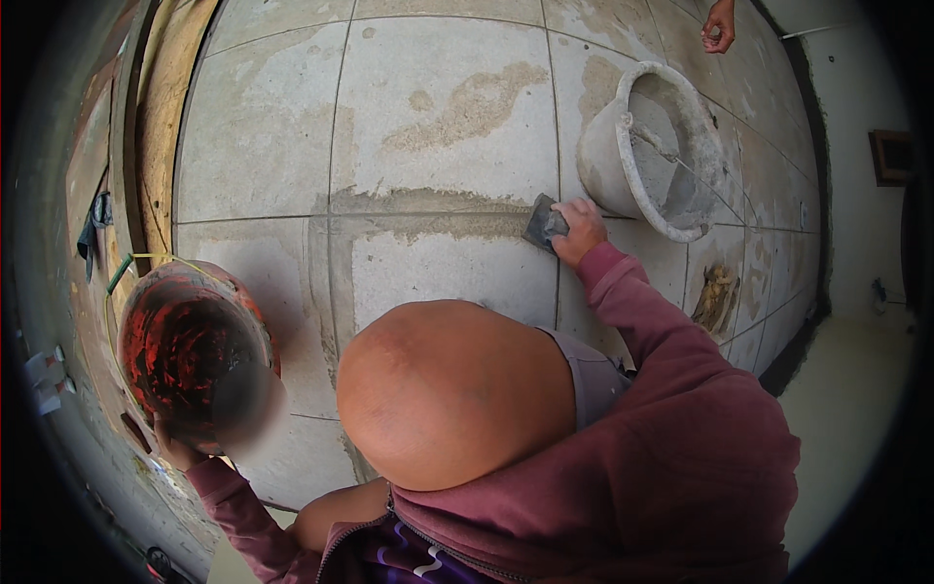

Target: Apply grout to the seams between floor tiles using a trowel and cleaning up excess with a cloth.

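My right hand (pixel 582 230) grips a small dark grey flat piece (pixel 541 224), its exact kind unclear, against the tiled floor (pixel 438 107). Beneath it, wet grey grout (pixel 428 211) is smeared along a joint that runs off to the left, and another smeared joint crosses it. At the lower left, my left hand (pixel 177 448) holds the near rim of a bucket (pixel 255 316) with a red-streaked, dark inside. A blurred patch hides part of that bucket and its contents.
A pale, crusted tub (pixel 605 161) holding grey mix, with a wire handle, stands beyond my right hand. Another person's hand (pixel 718 29) shows at the top right. Wooden planks (pixel 167 107) line the left. Yellowish scraps (pixel 718 292) lie on the right tiles. My bent knee (pixel 448 389) fills the middle.
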